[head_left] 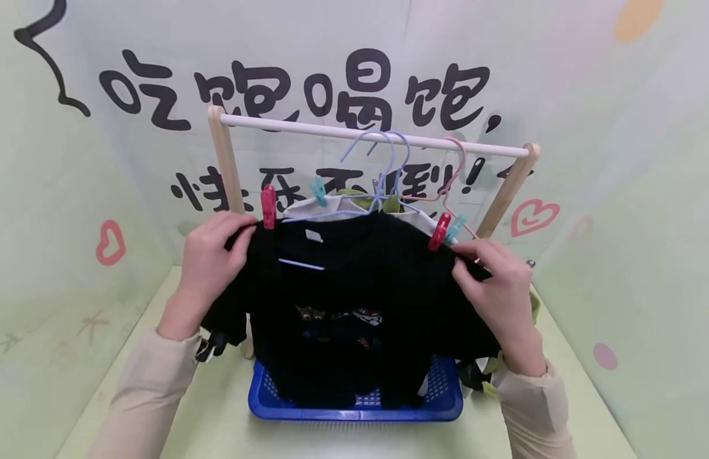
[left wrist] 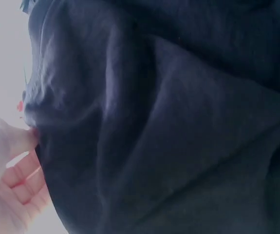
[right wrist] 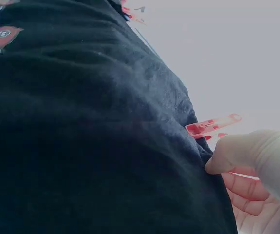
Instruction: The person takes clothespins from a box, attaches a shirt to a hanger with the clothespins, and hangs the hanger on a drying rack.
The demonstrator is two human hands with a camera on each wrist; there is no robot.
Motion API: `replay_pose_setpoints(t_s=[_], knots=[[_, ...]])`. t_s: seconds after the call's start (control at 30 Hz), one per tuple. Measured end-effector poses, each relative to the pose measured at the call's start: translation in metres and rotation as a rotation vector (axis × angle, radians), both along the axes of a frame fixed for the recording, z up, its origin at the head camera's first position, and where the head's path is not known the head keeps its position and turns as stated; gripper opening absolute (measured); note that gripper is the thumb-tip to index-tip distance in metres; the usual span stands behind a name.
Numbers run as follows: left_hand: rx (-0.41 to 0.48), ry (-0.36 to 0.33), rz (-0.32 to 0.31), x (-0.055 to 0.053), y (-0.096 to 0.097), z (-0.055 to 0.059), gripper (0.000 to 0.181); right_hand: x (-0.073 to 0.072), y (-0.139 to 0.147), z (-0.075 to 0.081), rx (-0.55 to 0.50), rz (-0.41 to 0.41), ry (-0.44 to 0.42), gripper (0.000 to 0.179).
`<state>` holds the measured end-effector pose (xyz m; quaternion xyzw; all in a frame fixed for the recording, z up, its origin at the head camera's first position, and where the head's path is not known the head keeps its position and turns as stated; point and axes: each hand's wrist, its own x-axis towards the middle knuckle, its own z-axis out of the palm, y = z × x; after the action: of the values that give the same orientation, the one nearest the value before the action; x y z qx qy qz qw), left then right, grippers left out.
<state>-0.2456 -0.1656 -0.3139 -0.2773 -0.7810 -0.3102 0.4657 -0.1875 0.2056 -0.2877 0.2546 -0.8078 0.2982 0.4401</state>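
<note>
A black T-shirt [head_left: 343, 287] with a small printed picture on its chest hangs on a light blue hanger [head_left: 383, 185] from the rack's rod. Red clothespins clip its shoulders, one on the left [head_left: 268, 206] and another on the right [head_left: 439, 232]. My left hand [head_left: 213, 261] pinches the shirt's left sleeve near the shoulder between thumb and fingers. On the other side my right hand [head_left: 498, 287] pinches the right sleeve, just outside the red clothespin [right wrist: 210, 126]. Folds of black cloth fill most of both wrist views.
A white rod [head_left: 331, 131] on wooden posts carries the hangers, including a pink one [head_left: 454, 172]. Behind the shirt hangs a white garment [head_left: 326, 206] with teal clothespins [head_left: 318, 190]. A blue basket [head_left: 354, 414] stands on the table below. Printed fabric walls enclose the space.
</note>
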Motion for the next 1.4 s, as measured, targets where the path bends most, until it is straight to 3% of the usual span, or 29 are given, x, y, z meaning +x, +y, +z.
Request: replay_pose_setpoints(t_s=[0.23,0.53,0.8,1.03,1.4], knots=[[0.019,-0.013,0.085,-0.020,0.013,0.021,0.009,-0.019,0.001,0.021,-0.028,-0.042,0.013,0.013],[0.003,-0.023,0.145,-0.039,0.018,0.021,0.009,-0.028,-0.003,0.030,-0.010,-0.082,-0.044,0.013],[-0.081,-0.038,0.208,-0.040,0.016,0.016,0.010,-0.030,-0.005,0.030,0.032,-0.082,-0.059,0.014],[-0.084,-0.052,0.230,-0.041,0.016,0.018,0.011,-0.031,-0.008,0.033,0.035,-0.089,-0.093,0.014],[-0.101,-0.066,0.253,-0.041,0.010,0.008,0.011,-0.032,-0.012,0.029,0.052,-0.085,-0.081,0.013]])
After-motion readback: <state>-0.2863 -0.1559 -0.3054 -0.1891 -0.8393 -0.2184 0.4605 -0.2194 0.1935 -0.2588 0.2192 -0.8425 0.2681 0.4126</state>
